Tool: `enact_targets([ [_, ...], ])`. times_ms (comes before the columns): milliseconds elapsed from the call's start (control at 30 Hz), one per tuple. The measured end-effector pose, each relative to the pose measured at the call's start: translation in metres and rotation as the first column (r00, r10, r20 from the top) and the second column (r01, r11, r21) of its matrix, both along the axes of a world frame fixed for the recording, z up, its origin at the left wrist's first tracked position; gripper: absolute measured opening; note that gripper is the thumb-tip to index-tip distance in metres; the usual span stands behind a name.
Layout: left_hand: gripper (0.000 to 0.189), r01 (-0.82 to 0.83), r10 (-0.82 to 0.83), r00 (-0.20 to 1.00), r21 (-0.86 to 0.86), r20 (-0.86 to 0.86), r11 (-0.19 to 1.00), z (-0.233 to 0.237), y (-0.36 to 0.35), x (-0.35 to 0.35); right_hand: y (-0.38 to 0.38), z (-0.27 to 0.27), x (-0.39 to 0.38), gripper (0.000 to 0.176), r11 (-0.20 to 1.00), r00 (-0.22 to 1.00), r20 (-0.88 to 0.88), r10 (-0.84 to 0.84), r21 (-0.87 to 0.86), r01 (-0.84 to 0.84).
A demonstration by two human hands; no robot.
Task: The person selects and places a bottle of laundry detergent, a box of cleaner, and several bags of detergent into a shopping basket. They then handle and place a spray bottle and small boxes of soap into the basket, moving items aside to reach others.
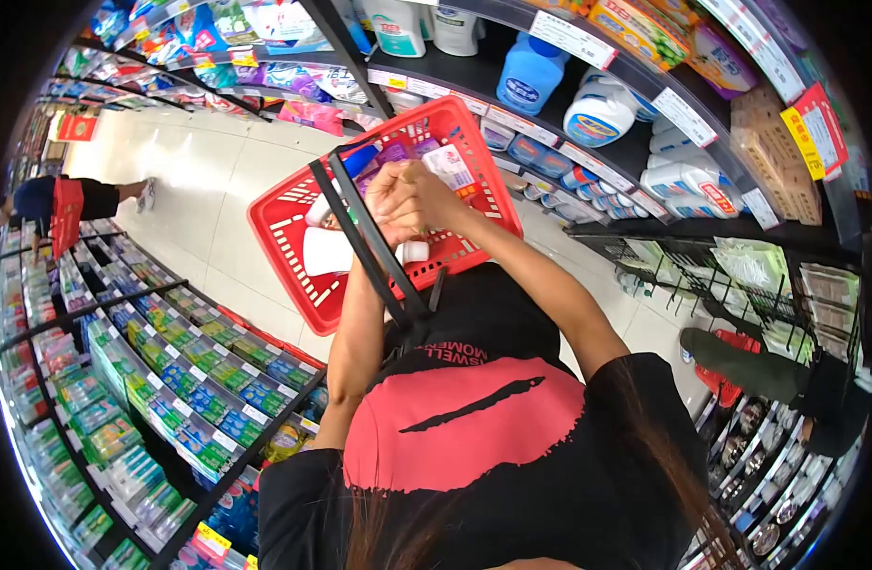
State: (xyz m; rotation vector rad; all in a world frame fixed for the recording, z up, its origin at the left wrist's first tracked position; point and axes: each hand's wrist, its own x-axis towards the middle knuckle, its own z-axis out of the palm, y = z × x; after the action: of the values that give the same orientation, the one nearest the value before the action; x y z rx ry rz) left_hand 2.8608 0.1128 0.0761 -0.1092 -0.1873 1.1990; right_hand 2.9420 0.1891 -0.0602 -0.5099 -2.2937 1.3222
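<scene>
A red shopping basket [282, 290] hangs by its black handles [367, 242] over my left forearm. My left hand [390, 226] and my right hand [406, 190] meet above the basket, touching, with fingers curled. Anything between the fingers is hidden. Inside the basket, a white bottle [325, 253] lies at the left, under my left arm. Towards the far side are a blue item [361, 160], purple packs and a white and pink package [449, 167]. A white cap [414, 252] shows beside my left wrist.
Shelves of detergent bottles [533, 71] rise ahead and to the right. A long shelf of small boxed goods [184, 342] runs along the left. One person [94, 199] is in the aisle at the left, and another [754, 366] at the right; red baskets are beside both.
</scene>
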Motion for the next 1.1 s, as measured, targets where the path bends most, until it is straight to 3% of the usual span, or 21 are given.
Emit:
enact_targets([
  [133,0.023,-0.023,0.023,1.000,-0.029,0.000,0.999,0.004,-0.002,0.005,-0.027,-0.003,-0.022,0.021,0.975,0.976,0.212,0.038,-0.221,0.010],
  [233,0.023,-0.013,0.012,0.999,0.057,0.035,0.998,-0.003,0.001,0.007,-0.039,0.002,-0.025,0.020,0.960,0.970,0.241,0.023,-0.276,0.045],
  [400,0.026,0.014,-0.020,0.999,0.130,0.042,0.991,-0.005,0.000,0.003,-0.051,0.026,-0.007,0.018,0.942,0.974,0.226,-0.026,-0.320,0.099],
  [667,0.025,-0.036,0.034,0.999,0.078,0.033,0.996,-0.003,-0.007,0.000,-0.060,0.041,0.021,0.017,0.897,0.982,0.181,-0.052,-0.424,0.125],
  [967,0.023,-0.081,0.079,0.996,0.065,0.034,0.995,-0.002,-0.011,0.001,-0.065,0.032,-0.038,0.017,0.802,0.995,0.083,-0.063,-0.588,0.100],
  [1100,0.023,-0.088,0.086,0.995,0.062,0.042,0.994,0.004,-0.013,-0.001,-0.044,0.078,-0.018,0.017,0.773,0.980,0.103,-0.170,-0.603,0.198],
])
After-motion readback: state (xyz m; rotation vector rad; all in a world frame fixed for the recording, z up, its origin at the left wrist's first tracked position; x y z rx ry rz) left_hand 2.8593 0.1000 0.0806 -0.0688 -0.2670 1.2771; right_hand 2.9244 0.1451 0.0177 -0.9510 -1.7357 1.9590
